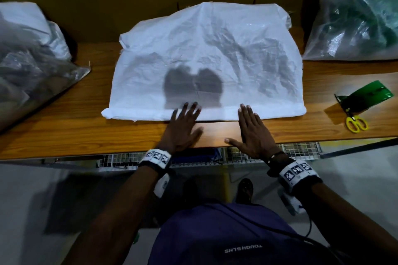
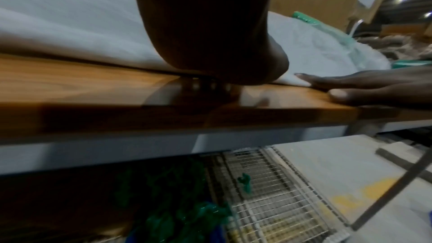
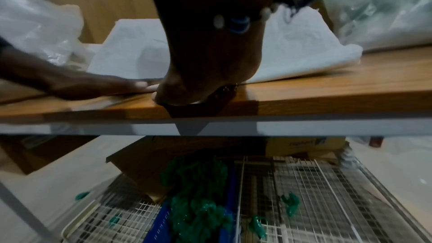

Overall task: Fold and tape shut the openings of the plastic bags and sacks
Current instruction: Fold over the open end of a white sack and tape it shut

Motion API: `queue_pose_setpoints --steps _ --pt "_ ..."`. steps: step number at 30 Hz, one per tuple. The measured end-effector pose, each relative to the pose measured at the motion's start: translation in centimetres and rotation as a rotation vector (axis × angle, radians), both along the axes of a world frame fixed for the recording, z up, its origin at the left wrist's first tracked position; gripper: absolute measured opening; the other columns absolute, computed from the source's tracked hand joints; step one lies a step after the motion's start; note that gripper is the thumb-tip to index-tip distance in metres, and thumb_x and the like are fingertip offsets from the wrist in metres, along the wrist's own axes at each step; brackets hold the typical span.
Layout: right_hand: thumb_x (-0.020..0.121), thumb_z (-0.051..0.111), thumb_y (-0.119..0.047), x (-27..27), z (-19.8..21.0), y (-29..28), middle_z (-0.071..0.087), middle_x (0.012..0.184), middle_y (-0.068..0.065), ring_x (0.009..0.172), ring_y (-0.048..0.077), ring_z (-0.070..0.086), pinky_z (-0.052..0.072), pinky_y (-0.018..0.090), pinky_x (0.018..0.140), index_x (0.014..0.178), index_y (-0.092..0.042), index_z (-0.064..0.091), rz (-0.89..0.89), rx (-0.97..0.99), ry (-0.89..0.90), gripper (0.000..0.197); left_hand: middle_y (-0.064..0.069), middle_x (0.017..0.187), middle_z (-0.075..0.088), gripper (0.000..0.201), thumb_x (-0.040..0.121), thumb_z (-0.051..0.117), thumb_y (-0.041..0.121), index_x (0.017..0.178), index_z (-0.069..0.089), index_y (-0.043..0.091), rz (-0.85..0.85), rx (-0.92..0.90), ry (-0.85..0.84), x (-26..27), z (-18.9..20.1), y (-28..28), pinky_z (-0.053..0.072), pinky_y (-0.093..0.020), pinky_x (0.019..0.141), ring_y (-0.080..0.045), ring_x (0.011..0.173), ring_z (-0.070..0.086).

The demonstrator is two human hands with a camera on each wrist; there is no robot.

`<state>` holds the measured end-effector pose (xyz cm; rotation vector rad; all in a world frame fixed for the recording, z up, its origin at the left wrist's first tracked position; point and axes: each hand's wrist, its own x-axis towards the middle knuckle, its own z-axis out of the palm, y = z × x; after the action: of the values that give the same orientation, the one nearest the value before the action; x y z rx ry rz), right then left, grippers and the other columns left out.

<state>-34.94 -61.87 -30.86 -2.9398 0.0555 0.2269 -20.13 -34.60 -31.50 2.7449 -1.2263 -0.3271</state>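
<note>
Head view. A white woven sack [image 1: 204,60] lies flat at the centre of the wooden table [image 1: 64,133], its long folded hem [image 1: 280,111] running from 9 o'clock to 3 o'clock along the near edge. The left hand [image 1: 183,127] and right hand [image 1: 251,131] lie palm down, side by side, at 6 o'clock from the sack. Fingers [image 1: 189,109] of both hands are straight and spread, holding nothing; only the tips rest on the hem, while the palms sit on bare wood. The sack body extends away toward 12 o'clock from the fingers. Both hands are about equally near the hem; the left sits nearer its middle, the right toward 3 o'clock. A clear bag with dark contents [image 1: 32,56] lies at 9 o'clock, a green-topped bag [image 1: 355,17] at 2 o'clock. Yellow-handled scissors [image 1: 356,122] and a green strip [image 1: 366,94] lie at 3 o'clock, nearer the right hand. No tape roll is identifiable.

Left wrist view. The palm heel [image 2: 210,53] bears on the table edge at the sack's border; the other hand enters flat from 3 o'clock, fingertips on white material.

Right wrist view. The same arrangement, mirrored: palm heel [image 3: 205,80] down, the opposite hand flat at 9 o'clock. A wire rack [image 3: 304,200] with green material sits beneath.

Assessment: the fold appears pressed but unsealed. Any further fold would roll along the hem's axis, toward 12 o'clock.
</note>
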Motion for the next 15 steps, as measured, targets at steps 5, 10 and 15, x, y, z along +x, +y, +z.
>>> queue_pose_setpoints --steps 5,10,15 --pt "0.093 0.019 -0.091 0.1 -0.3 0.5 -0.017 0.173 0.016 0.16 0.026 -0.018 0.006 0.048 0.132 0.164 -0.001 -0.008 -0.024 -0.018 0.006 0.118 0.011 0.175 -0.008 0.069 0.108 0.02 0.06 0.167 0.0 0.031 0.101 0.001 -0.06 3.4 0.8 12.3 0.007 -0.055 0.129 -0.019 0.161 -0.009" --pt "0.097 0.022 -0.084 1.2 0.3 3.7 -0.012 0.174 0.016 0.162 0.031 -0.011 0.008 0.049 0.131 0.165 -0.001 -0.006 -0.099 0.057 -0.079 0.111 0.008 0.175 -0.002 0.075 0.107 0.03 0.064 0.168 0.004 0.028 0.082 -0.005 -0.026 4.5 0.0 13.7 0.007 -0.053 0.129 -0.022 0.162 -0.006" --pt "0.097 0.028 -0.083 7.7 -0.2 13.5 -0.006 0.175 0.013 0.162 0.027 -0.007 0.01 0.053 0.13 0.167 -0.006 -0.002 0.14 0.086 -0.079 0.108 0.007 0.175 -0.003 0.078 0.105 0.033 0.064 0.168 0.005 0.028 0.071 -0.013 -0.021 5.1 -0.3 13.8 0.004 -0.051 0.129 -0.021 0.161 -0.008"
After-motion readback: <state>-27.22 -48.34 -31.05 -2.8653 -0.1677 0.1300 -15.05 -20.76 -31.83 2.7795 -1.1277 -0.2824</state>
